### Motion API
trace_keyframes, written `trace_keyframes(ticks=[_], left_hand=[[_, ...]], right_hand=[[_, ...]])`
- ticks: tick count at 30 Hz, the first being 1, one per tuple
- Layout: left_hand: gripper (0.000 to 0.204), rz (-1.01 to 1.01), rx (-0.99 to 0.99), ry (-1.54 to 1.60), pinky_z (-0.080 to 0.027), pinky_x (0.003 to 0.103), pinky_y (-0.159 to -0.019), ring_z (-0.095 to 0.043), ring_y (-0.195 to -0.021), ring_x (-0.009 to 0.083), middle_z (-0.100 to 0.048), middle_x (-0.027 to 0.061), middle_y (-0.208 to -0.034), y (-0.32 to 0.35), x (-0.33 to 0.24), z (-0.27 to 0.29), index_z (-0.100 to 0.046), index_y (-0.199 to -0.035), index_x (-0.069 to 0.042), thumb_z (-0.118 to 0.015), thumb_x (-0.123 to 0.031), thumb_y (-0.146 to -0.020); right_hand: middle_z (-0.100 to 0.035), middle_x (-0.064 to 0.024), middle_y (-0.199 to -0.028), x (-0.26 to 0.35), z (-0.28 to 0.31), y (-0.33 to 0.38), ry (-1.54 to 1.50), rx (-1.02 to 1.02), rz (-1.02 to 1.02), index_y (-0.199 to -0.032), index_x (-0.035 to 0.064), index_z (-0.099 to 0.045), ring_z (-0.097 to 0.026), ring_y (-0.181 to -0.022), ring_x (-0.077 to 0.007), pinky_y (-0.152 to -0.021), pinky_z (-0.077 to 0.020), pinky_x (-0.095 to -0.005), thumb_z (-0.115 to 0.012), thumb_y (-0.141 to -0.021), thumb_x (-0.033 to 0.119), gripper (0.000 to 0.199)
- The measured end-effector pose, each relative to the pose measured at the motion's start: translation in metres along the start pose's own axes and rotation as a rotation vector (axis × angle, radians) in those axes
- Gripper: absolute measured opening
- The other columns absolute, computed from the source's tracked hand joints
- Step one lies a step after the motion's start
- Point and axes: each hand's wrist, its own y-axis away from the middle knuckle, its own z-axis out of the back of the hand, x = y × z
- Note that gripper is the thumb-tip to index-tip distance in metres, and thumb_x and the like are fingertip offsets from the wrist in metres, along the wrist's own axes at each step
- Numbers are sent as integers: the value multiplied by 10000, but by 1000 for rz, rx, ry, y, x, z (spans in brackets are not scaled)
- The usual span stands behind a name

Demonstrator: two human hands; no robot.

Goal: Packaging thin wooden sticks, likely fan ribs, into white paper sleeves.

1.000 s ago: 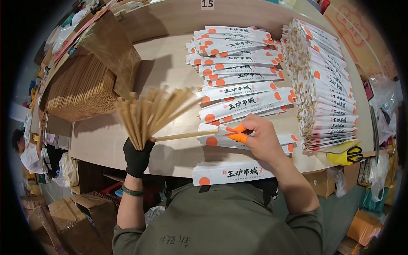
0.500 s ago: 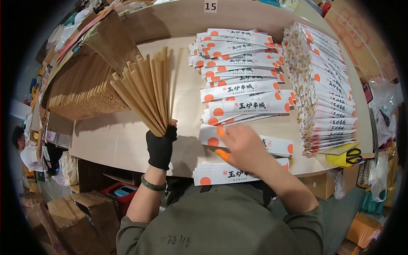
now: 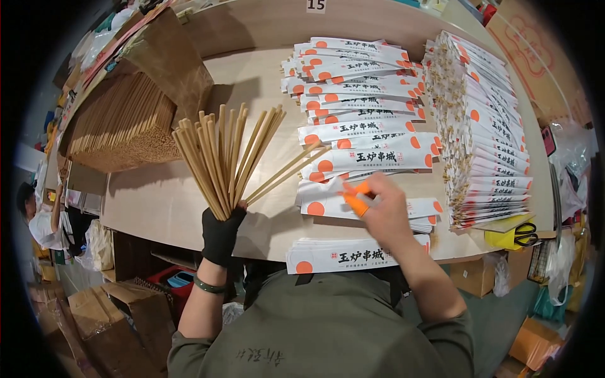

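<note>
My left hand [image 3: 222, 236], in a black fingerless glove, is closed round the lower ends of a fanned bundle of wooden chopsticks [image 3: 211, 157]. Two chopsticks [image 3: 283, 174] lean out of it to the right, their tips over the printed paper sleeves. My right hand [image 3: 386, 211] wears orange finger covers, and its thumb and fingertips pinch together at a white paper sleeve [image 3: 321, 188] on the middle pile; the pinched part is blurred and partly covered by the fingers. A stack of flat paper sleeves [image 3: 315, 258] lies at the near table edge, below this hand.
Filled sleeves [image 3: 359, 88] lie in an overlapping column behind my right hand, with a taller stack [image 3: 495, 138] at the right. A big block of chopsticks [image 3: 120, 126] sits at the left beside a brown cardboard flap [image 3: 167, 60]. Black-handled scissors [image 3: 524, 234] lie at the right edge.
My left hand has moved left and nearer me, and two chopsticks now splay rightward from the bundle. My right hand's fingers, apart before, have come together at the sleeve.
</note>
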Motion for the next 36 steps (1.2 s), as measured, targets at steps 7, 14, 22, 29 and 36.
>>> trace_keyframes(ticks=[7,14,22,29,36], left_hand=[[225,-169,154,-322,-506,328,-657,-664,-738,190,-695,107,-810,-4,-19,25,-665,-904,-3,-747,-163,-770],[263,-188,322,359,-502,322,-823,-648,-931,174,-695,97,-965,-5,-47,-24,-662,-987,9,-679,-224,-866],[258,-81,-25,76,-442,249,-515,-574,-564,101,-602,17,-631,-20,-42,-46,-651,-841,-4,-691,-259,-842],[167,-11,-39,116,-401,229,-504,-518,-541,74,-601,17,-648,-11,-13,-42,-658,-828,-5,-641,-172,-823],[115,78,57,128,-335,205,-468,-465,-496,55,-548,-20,-604,-11,-10,-18,-647,-785,-19,-609,-127,-783]], right_hand=[[-488,-14,-701,5,22,-12,-195,99,-167,-735,4,-592,-445,-646,-108,-607,-393,-262,-759,-733,32,169],[-550,-74,-710,21,-18,-21,269,66,647,-768,22,-616,-578,-722,-247,-632,-473,-360,-707,-706,134,158],[-545,-98,-858,3,-13,1,434,48,534,-967,24,-616,-555,-809,-240,-644,-445,-353,-644,-738,95,242],[-564,-81,-807,-22,-22,22,511,179,552,-847,-3,-626,-573,-754,-237,-603,-443,-344,-665,-709,53,154],[-555,-76,-775,-16,-7,9,246,120,255,-753,5,-569,-576,-748,-228,-660,-477,-309,-707,-745,38,142]])
